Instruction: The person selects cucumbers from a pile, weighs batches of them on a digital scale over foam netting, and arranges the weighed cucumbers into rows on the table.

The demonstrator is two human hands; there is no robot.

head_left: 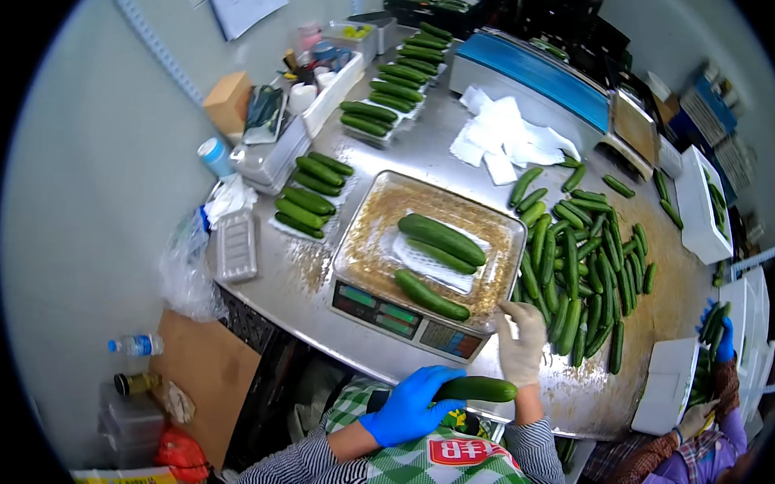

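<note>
My left hand [414,405], in a blue glove, is closed around one end of a cucumber [481,389] in front of the apron. My right hand [521,344], in a pale glove, has its fingers apart and holds nothing; it is beside the front right corner of the scale [366,228]. On the scale's pan sits a white tray [395,258] with two cucumbers [441,239] in it. Another cucumber [431,295] lies on the pan in front of that tray. A large heap of cucumbers [583,270] spreads over the table right of the scale.
Filled trays of cucumbers [305,204] stand left of the scale, with a row of more [397,91] behind. White cloths [509,139] lie before a blue-topped machine [537,70]. At right, a co-worker's blue-gloved hand [724,338] holds cucumbers over a white box [666,385].
</note>
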